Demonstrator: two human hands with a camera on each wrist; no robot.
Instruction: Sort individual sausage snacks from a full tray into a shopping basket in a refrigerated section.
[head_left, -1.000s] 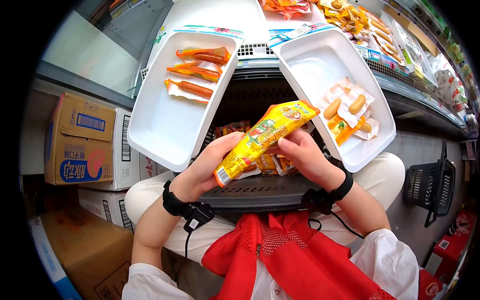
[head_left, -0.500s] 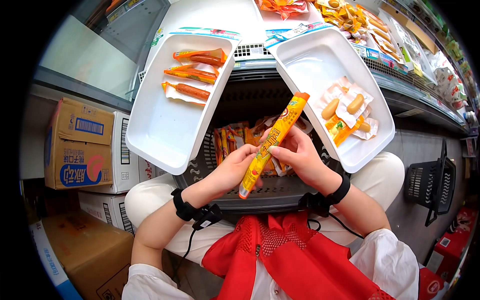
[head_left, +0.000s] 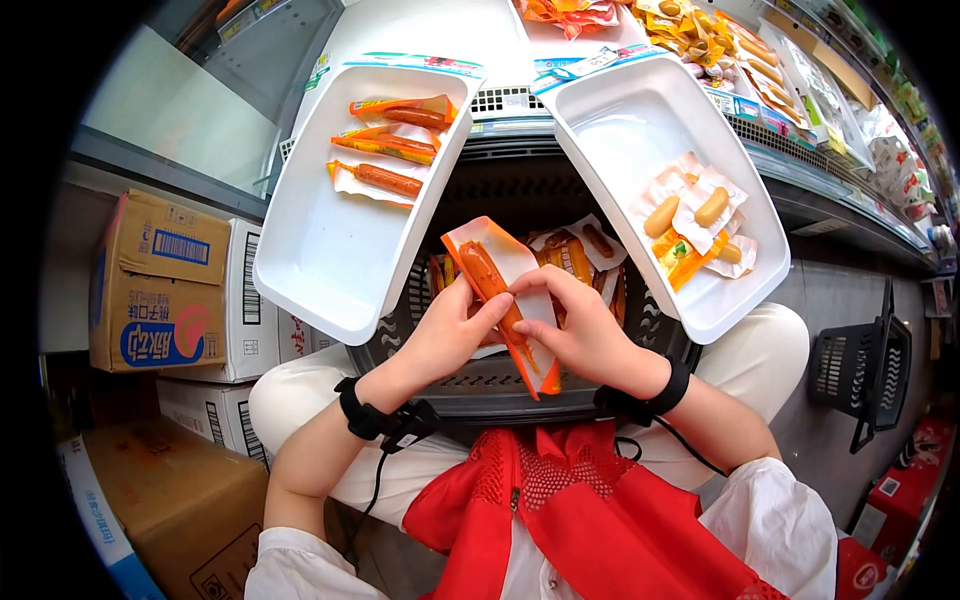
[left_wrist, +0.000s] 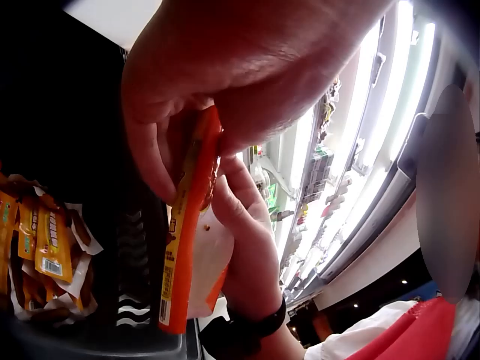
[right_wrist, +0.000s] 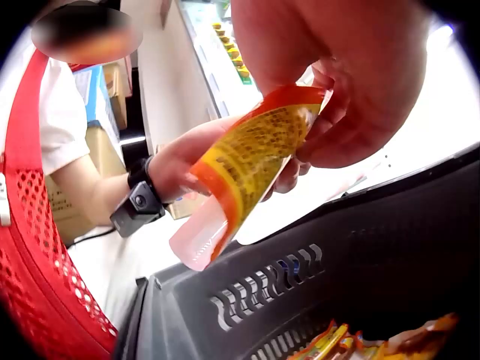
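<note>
Both hands hold one sausage packet point(head_left: 487, 278) above the dark basket point(head_left: 500, 400), its clear side with the reddish sausage facing up. The left hand point(head_left: 440, 330) pinches its left edge; the right hand point(head_left: 590, 330) pinches the right edge with thumb and forefinger. In the left wrist view the packet point(left_wrist: 184, 247) hangs edge-on from the left hand point(left_wrist: 232, 67). The right wrist view shows its yellow printed back point(right_wrist: 259, 154) under the right hand point(right_wrist: 352, 82). More packets point(head_left: 565, 262) lie inside the basket.
A white tray point(head_left: 325, 270) with several reddish sausage packets stands at the left; another point(head_left: 715, 310) with pale sausages stands at the right. Cartons point(head_left: 165, 280) are stacked far left. A second basket point(head_left: 850, 365) sits on the floor at right. Shelves of packets lie beyond.
The packet has been turned from its yellow printed side, through edge-on, to its clear side, and now slants the other way. Both hands still hold it, slightly lower than a second ago.
</note>
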